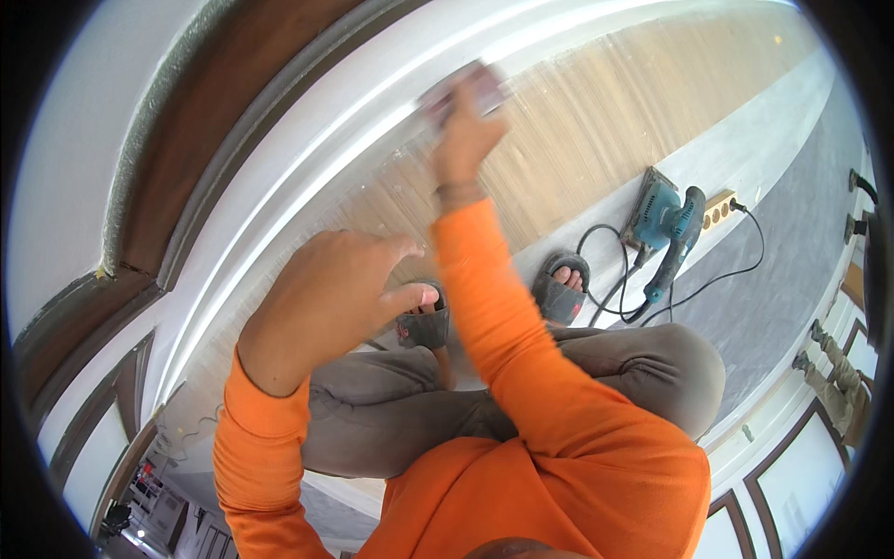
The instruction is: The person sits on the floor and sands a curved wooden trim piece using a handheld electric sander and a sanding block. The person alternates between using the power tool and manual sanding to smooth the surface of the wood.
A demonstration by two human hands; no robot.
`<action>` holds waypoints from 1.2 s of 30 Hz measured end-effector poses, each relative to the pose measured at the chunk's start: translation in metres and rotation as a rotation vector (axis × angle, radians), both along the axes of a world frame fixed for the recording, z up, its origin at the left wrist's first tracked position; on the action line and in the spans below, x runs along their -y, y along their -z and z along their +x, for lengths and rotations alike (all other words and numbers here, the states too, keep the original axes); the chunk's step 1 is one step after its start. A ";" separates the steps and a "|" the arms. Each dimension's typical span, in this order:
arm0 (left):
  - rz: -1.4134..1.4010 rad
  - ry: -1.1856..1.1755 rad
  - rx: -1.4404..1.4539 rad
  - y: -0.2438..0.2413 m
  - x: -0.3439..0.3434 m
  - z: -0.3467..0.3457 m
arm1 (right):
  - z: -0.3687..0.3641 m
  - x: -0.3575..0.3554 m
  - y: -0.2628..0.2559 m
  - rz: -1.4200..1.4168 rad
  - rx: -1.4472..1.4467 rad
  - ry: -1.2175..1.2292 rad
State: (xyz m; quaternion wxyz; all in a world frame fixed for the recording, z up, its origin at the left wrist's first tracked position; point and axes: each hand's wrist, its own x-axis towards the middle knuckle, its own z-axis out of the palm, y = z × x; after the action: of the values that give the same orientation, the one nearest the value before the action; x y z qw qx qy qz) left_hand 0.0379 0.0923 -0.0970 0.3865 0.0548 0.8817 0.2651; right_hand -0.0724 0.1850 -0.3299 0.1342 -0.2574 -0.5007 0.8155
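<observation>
My right hand point(461, 143) reaches forward with its fingers around a flat reddish-brown block point(482, 80), blurred, possibly a sanding block or folded sandpaper. The block is at the lower edge of the white wall moulding point(335, 150), where it meets the wood-grain floor strip point(580, 119); contact is hard to tell through the blur. Nearer to me, my left hand point(321, 300) is raised over the floor strip by the wall. Its thumb and index finger are apart, with nothing between them; the other fingers are mostly hidden.
A teal electric sander point(663, 209) rests on the floor at right, beside a multi-socket power strip point(719, 209). Its black cable point(751, 262) loops near my sandalled foot point(562, 286). Dark brown wood trim point(230, 77) runs along the wall. Another person's legs point(838, 370) show at far right.
</observation>
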 end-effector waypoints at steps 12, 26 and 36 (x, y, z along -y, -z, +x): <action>-0.002 0.067 -0.060 0.006 -0.002 0.010 | 0.000 0.000 0.010 0.024 0.013 0.011; -0.003 0.061 -0.016 0.000 0.003 0.018 | -0.031 -0.046 -0.006 -0.169 0.019 0.009; 0.054 0.018 0.015 0.000 -0.005 0.011 | -0.027 -0.044 -0.005 -0.160 -0.003 -0.080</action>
State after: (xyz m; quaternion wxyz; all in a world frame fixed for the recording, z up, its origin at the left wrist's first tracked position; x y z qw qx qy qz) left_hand 0.0492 0.0971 -0.0974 0.3941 0.0712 0.8707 0.2854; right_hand -0.0994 0.2289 -0.3250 0.0810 -0.2457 -0.4435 0.8581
